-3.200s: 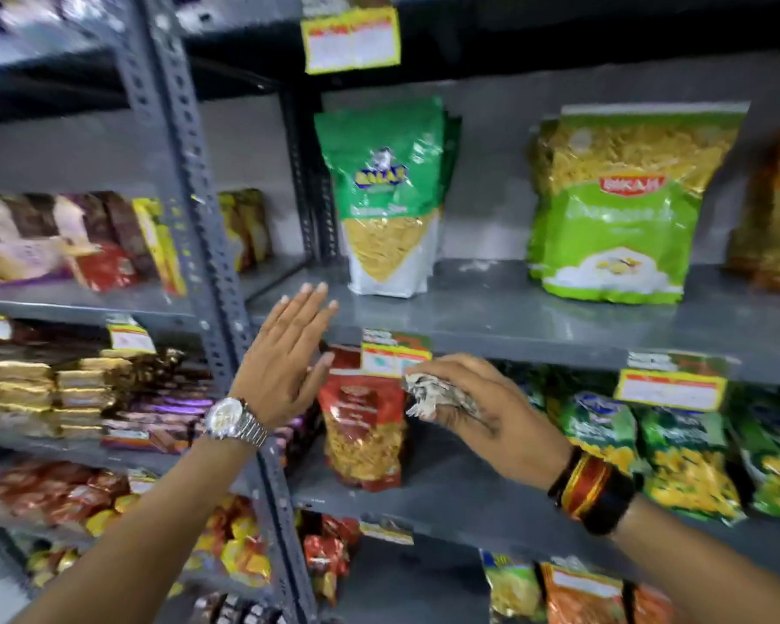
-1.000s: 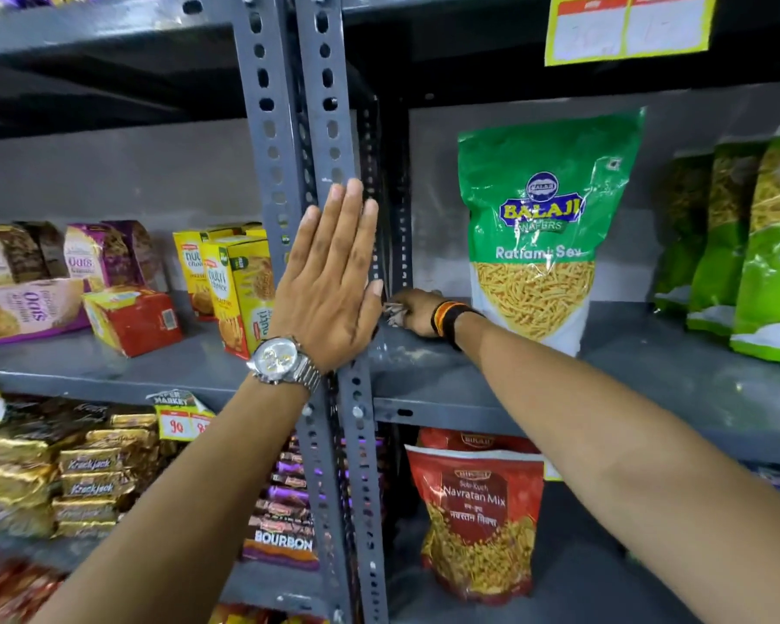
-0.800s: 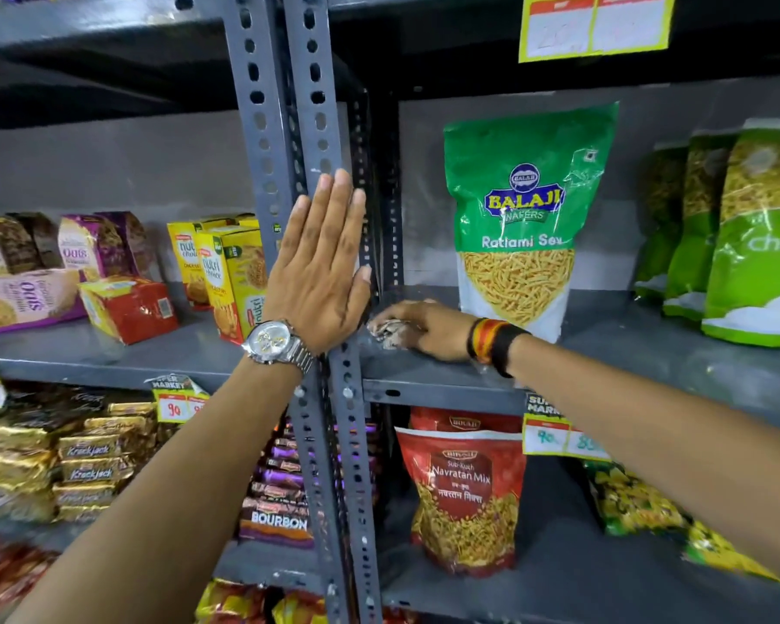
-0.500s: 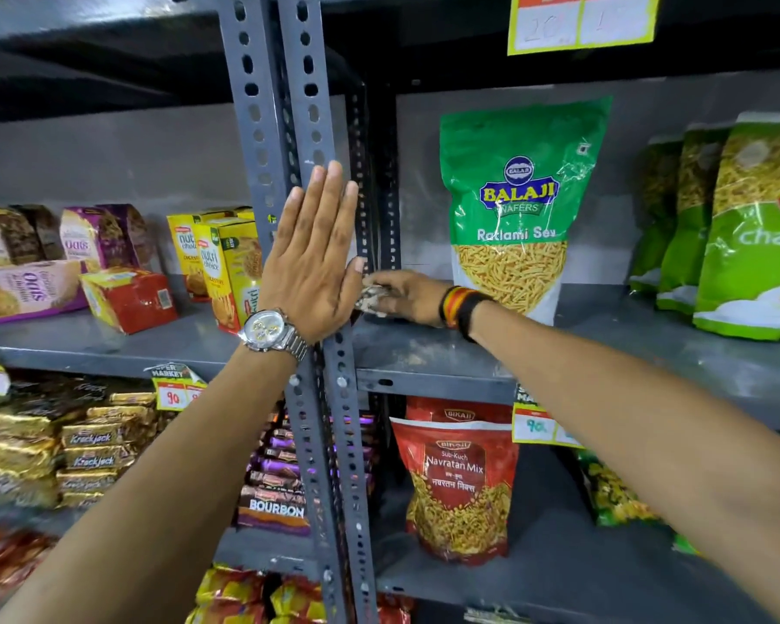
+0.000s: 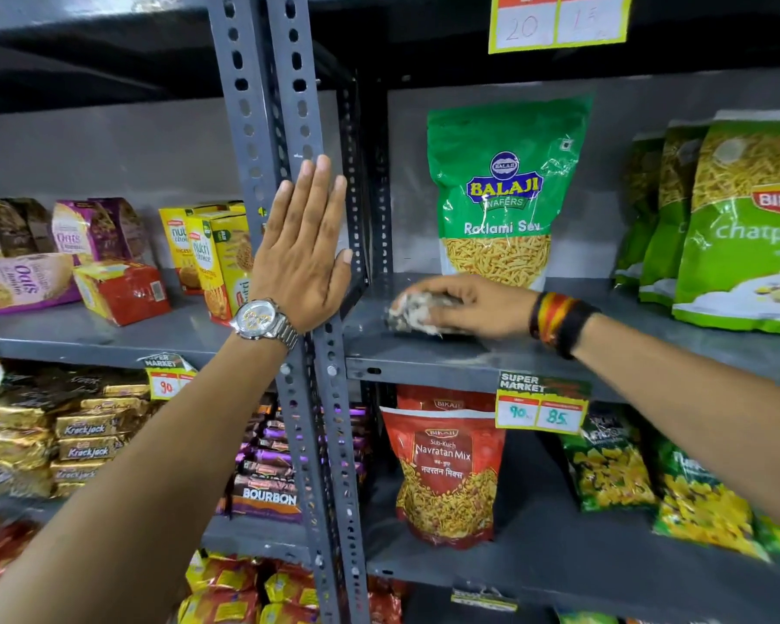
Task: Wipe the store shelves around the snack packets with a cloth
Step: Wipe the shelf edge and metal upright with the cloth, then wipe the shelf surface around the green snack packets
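My right hand [image 5: 482, 306] presses a crumpled grey-white cloth [image 5: 408, 312] onto the grey metal shelf [image 5: 469, 358], just in front of an upright green Balaji sev packet [image 5: 505, 191]. The cloth sticks out past my fingertips on the left. My left hand [image 5: 302, 249], with a silver watch at the wrist, lies flat with straight fingers against the perforated grey upright post [image 5: 289, 105]. Light green Bikaji packets [image 5: 739, 218] stand on the same shelf to the right.
A red Navratan Mix packet [image 5: 446, 470] and yellow-green packets [image 5: 649, 484] fill the shelf below. Left of the post are yellow biscuit boxes [image 5: 217, 258], a red box [image 5: 122, 290] and stacked Krackjack packs [image 5: 86, 439]. Price tags [image 5: 541, 407] hang from shelf edges.
My right hand has drawn the cloth from the back corner by the post rightward and toward the front of the shelf. My left hand has stayed flat on the post.
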